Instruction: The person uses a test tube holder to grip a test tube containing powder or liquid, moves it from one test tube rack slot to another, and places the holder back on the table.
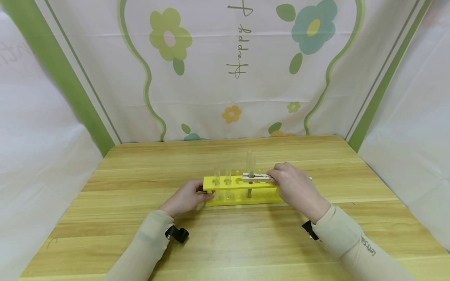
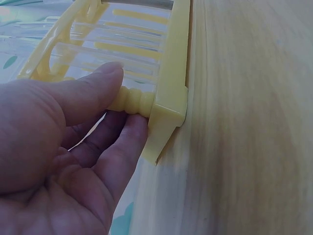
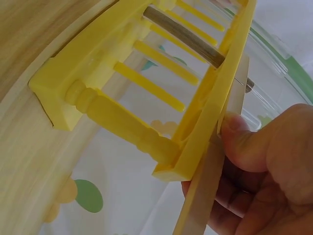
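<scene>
A yellow test tube rack (image 1: 268, 200) stands on the table. My left hand (image 1: 184, 198) holds its left end; in the left wrist view, thumb and fingers grip the ridged end post (image 2: 139, 102). My right hand (image 1: 297, 189) holds a wooden test tube clamp (image 1: 260, 178) level over the rack's top bar. The clamp's tip is at a test tube (image 1: 249, 156) that stands upright in a rack hole, with greyish-brown contents (image 3: 183, 35) in its lower part. Two clear test tubes, one (image 1: 217, 171) beside another (image 1: 228, 173), stand in the left holes.
The rack rests on a wood-grain table (image 1: 225, 242). Behind it hangs a white cloth (image 1: 211, 89) with printed flowers, and white cloth also hangs at both sides. Yellow pegs (image 3: 151, 85) rise from the rack's base. Black wrist devices (image 1: 181, 235) sit at both sleeves.
</scene>
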Demonstrator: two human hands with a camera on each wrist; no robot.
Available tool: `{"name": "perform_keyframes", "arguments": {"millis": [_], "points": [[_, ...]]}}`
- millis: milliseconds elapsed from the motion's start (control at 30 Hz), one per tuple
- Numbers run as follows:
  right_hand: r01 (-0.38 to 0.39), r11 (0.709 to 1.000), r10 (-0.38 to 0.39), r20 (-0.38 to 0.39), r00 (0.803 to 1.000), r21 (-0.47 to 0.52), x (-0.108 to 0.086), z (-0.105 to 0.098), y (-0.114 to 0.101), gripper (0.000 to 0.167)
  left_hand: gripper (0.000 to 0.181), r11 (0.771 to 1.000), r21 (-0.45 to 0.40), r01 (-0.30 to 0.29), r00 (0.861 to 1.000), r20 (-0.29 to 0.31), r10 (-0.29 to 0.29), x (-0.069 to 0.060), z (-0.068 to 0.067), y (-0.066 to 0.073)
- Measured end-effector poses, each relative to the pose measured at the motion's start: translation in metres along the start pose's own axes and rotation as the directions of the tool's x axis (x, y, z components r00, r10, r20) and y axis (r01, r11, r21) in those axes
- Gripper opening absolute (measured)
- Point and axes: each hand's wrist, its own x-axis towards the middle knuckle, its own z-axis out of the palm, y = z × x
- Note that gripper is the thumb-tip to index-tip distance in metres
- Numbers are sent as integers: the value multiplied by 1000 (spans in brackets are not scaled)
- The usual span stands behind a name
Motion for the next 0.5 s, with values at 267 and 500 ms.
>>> {"name": "perform_keyframes", "arguments": {"millis": [267, 500], "points": [[-6, 1000, 6, -7, 1000, -2, 0, 1, 0, 19, 22, 1000, -6, -4, 1000, 4, 4, 0, 0, -1], [-19, 999, 18, -27, 999, -33, 0, 0, -1, 16, 23, 1000, -6, -6, 1000, 8, 6, 1, -1, 0]]}}
